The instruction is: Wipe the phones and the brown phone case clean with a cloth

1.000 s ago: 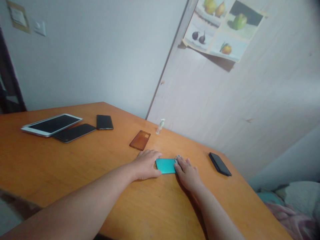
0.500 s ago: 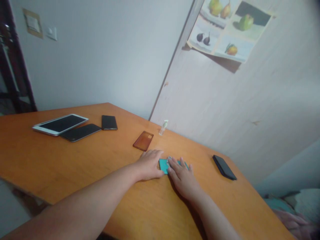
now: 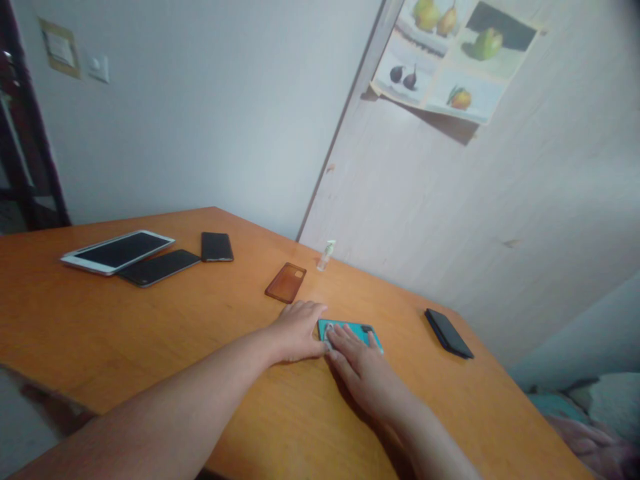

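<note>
A teal phone [image 3: 359, 326] lies flat on the wooden table, a dark camera patch at its far right corner. My left hand [image 3: 299, 332] grips its left end between thumb and fingers. Across the phone's back rests my right hand [image 3: 356, 355], fingers stretched forward and pressing down. A small whitish cloth [image 3: 329, 329] sticks out from beneath those fingertips, close to the left end; most of it is hidden.
Beyond my left hand is a brown phone case [image 3: 286, 283], with a clear pump bottle [image 3: 327, 255] behind it. A white tablet [image 3: 120, 251], a dark phone [image 3: 160, 268] and a black device [image 3: 217, 247] lie left. A black wallet-like object [image 3: 449, 333] lies right.
My right hand has slid left along the phone with the cloth, uncovering the teal right part and the camera patch. My left hand has kept its place at the left end.
</note>
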The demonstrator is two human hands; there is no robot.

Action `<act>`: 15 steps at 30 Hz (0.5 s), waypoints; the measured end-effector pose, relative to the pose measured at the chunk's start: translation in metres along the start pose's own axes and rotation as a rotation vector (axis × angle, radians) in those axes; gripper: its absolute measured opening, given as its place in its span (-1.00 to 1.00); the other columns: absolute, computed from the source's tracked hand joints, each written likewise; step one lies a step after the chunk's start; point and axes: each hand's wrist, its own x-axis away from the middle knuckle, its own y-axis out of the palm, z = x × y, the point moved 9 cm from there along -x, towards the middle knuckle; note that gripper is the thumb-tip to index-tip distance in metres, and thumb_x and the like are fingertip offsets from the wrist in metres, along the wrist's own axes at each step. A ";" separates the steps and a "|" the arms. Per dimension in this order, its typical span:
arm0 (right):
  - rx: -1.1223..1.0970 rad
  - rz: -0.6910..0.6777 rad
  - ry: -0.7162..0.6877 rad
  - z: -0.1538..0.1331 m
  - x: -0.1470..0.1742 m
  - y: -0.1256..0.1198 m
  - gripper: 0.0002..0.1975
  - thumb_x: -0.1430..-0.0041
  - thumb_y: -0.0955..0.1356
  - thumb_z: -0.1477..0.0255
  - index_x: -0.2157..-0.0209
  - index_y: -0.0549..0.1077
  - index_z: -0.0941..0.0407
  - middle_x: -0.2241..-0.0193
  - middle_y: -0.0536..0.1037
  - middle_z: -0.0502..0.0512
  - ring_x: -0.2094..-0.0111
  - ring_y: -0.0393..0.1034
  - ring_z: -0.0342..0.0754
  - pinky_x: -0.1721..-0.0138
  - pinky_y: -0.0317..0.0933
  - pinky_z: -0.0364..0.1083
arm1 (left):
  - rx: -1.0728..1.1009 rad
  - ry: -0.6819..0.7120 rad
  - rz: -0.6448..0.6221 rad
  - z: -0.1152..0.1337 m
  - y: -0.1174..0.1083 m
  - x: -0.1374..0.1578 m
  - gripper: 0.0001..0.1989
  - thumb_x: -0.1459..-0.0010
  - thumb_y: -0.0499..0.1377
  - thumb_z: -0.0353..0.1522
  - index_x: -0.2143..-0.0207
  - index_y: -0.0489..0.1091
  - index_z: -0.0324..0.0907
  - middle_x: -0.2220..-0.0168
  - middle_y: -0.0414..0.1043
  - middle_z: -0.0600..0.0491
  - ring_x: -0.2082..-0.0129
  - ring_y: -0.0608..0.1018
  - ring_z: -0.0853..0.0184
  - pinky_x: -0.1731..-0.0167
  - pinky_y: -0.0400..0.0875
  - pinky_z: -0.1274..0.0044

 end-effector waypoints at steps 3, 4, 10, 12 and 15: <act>0.031 0.057 0.050 0.010 0.001 -0.011 -0.55 -0.36 0.17 0.17 -0.22 0.30 -0.10 -0.25 0.29 0.07 -0.32 0.01 0.17 -0.26 -0.39 0.37 | -0.013 0.009 -0.021 0.002 0.000 0.000 -0.41 0.06 0.27 -0.16 -0.04 0.32 -0.14 0.02 0.43 -0.06 0.01 0.44 0.07 0.02 0.32 0.32; 0.058 0.097 0.119 0.022 0.002 -0.018 -0.59 -0.34 0.20 0.20 -0.16 0.37 -0.09 -0.21 0.36 0.08 -0.28 0.08 0.19 -0.25 -0.34 0.37 | -0.022 0.013 -0.027 0.003 0.000 0.000 -0.43 0.07 0.26 -0.18 -0.02 0.33 -0.13 0.03 0.44 -0.06 0.01 0.44 0.07 0.02 0.32 0.33; 0.080 0.220 0.148 0.029 0.004 -0.029 -0.76 -0.30 0.25 0.36 0.22 0.55 0.04 0.17 0.60 0.10 0.12 0.43 0.01 0.06 0.17 -0.05 | -0.065 0.026 -0.043 0.003 0.001 -0.001 -0.50 0.06 0.26 -0.17 0.04 0.37 -0.10 0.06 0.43 -0.03 0.03 0.44 0.08 0.04 0.32 0.34; 0.052 0.209 0.027 0.009 0.003 -0.025 -0.80 -0.28 0.26 0.38 0.28 0.54 0.03 0.25 0.60 0.06 0.18 0.41 -0.04 0.15 0.16 -0.12 | -0.066 0.030 -0.045 0.002 0.001 -0.001 -0.50 0.05 0.26 -0.16 0.03 0.37 -0.09 0.06 0.42 -0.02 0.03 0.44 0.09 0.05 0.33 0.35; 0.067 0.217 0.041 0.013 0.001 -0.027 -0.83 -0.23 0.30 0.39 0.32 0.54 0.04 0.31 0.58 0.05 0.21 0.38 -0.04 0.21 0.12 -0.14 | -0.077 0.035 -0.055 0.003 0.000 -0.001 -0.51 0.05 0.26 -0.15 0.04 0.39 -0.08 0.08 0.42 -0.01 0.04 0.44 0.10 0.06 0.33 0.36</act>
